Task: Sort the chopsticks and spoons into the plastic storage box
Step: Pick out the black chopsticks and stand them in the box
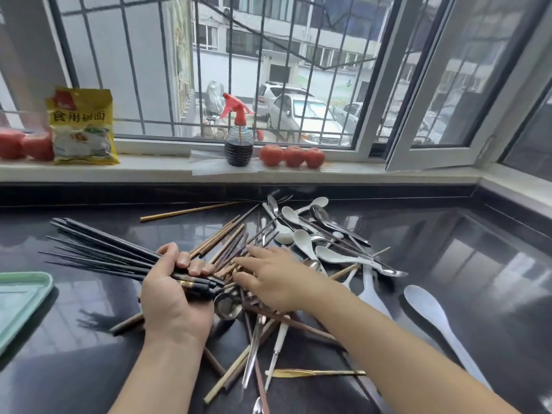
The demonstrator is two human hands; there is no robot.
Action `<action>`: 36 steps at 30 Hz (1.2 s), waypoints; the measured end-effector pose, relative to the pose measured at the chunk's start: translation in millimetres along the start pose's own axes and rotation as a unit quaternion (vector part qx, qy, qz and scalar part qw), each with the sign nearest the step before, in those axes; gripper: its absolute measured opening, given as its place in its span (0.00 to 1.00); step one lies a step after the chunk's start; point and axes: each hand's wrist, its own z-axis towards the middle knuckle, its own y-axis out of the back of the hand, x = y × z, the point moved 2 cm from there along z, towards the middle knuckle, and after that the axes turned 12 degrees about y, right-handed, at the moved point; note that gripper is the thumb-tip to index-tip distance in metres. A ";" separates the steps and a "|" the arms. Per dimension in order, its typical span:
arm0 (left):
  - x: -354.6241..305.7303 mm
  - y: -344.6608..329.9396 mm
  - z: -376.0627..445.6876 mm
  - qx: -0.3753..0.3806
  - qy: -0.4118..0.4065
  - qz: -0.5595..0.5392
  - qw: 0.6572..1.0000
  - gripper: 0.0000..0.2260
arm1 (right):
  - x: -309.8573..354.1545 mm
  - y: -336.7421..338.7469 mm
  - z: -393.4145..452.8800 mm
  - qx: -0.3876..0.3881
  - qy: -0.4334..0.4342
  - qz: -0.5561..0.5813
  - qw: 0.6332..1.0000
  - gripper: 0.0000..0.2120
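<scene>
The green tray (21, 300) is cut off by the left edge. Chopsticks beneath the right hand (268, 279) are partly covered. The white ladle (433, 318) passes behind the forearm. The yellow packet (82, 125) has small print too blurred to read.

Black chopsticks (98, 249) bunched together at middle left, tips fanned out toward the left. Brown wooden chopsticks (221, 249) heaped crisscross in the middle, some spilling to the bottom. White spoons (301, 243) and shiny metal spoons (337, 224) piled at middle right. Corner of green storage box (21, 297) at left edge.
</scene>
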 end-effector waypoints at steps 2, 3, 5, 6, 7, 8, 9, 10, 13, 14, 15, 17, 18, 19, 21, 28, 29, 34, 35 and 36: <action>-2.0 0.1 -0.5 0.003 -0.001 -0.002 1.000 0.12 | -12.8 -4.6 -32.4 -0.016 -0.037 -0.031 0.999 0.27; -2.7 0.3 -0.7 0.005 -0.001 -0.004 1.000 0.12 | -17.6 -9.7 -48.9 -0.015 -0.051 -0.037 0.998 0.27; -3.7 0.7 -0.8 0.007 -0.001 -0.008 1.000 0.12 | -23.1 -20.7 -79.6 0.015 -0.072 -0.042 0.996 0.28; -3.7 0.6 -1.2 0.008 -0.001 -0.009 1.000 0.12 | -26.8 -25.9 -91.4 0.034 -0.081 -0.042 0.995 0.29; -3.8 0.3 -1.3 0.008 -0.001 -0.010 1.000 0.12 | -33.5 -29.2 -100.1 0.047 -0.093 -0.037 0.994 0.31; -3.8 -0.1 -1.5 0.009 0.000 -0.010 1.000 0.12 | -42.3 -30.6 -106.2 0.048 -0.104 -0.028 0.993 0.31; -3.9 -0.5 -1.5 0.009 0.001 -0.010 1.000 0.12 | -52.5 -31.3 -110.0 0.041 -0.111 -0.017 0.993 0.30; -4.2 -0.4 -1.4 0.010 0.002 -0.011 1.000 0.12 | -62.2 -31.3 -113.0 0.035 -0.120 -0.008 0.992 0.28; -5.2 1.5 -1.3 0.010 0.007 -0.014 1.000 0.12 | -84.0 -29.0 -128.5 -0.032 -0.135 0.030 0.990 0.26; -5.1 1.7 -1.6 0.011 0.010 -0.013 1.000 0.12 | -90.2 -27.2 -138.2 -0.085 -0.150 0.050 0.984 0.26; -4.9 1.5 -1.7 0.012 0.011 -0.013 1.000 0.12 | -93.7 -23.6 -149.6 -0.126 -0.181 0.059 0.973 0.25; -3.8 0.3 -2.5 0.013 0.013 -0.012 1.000 0.12 | -99.5 -20.8 -174.1 -0.155 -0.254 0.056 0.953 0.29; -3.0 -0.5 -3.3 0.014 0.015 -0.011 1.000 0.12 | -101.1 -22.9 -186.2 -0.130 -0.285 0.050 0.948 0.33; -1.9 -1.0 -4.0 0.016 0.018 -0.010 1.000 0.12 | -101.8 -28.3 -194.6 -0.112 -0.320 0.069 0.938 0.32; -0.3 -1.7 -6.5 0.020 0.021 -0.005 1.000 0.11 | -99.6 -39.1 -198.6 -0.119 -0.332 0.060 0.934 0.31; -3.3 -7.0 -36.1 0.044 0.035 0.138 0.989 0.10 | -74.9 -36.4 -140.1 -0.095 -0.300 0.063 0.947 0.32; -8.9 -5.3 -44.0 0.039 0.031 0.175 0.983 0.10 | -74.2 -34.4 -131.7 -0.092 -0.295 0.067 0.949 0.32; -68.8 38.9 -92.1 -0.005 0.017 0.354 0.935 0.08 | -75.6 -25.7 -98.2 -0.108 -0.312 0.075 0.941 0.35; -83.0 53.0 -101.3 -0.019 0.018 0.386 0.922 0.07 | -66.3 -20.2 -93.3 -0.140 -0.309 0.051 0.939 0.34; -96.3 67.0 -109.9 -0.030 0.016 0.411 0.911 0.06 | -52.3 -15.4 -85.7 -0.181 -0.287 0.024 0.940 0.33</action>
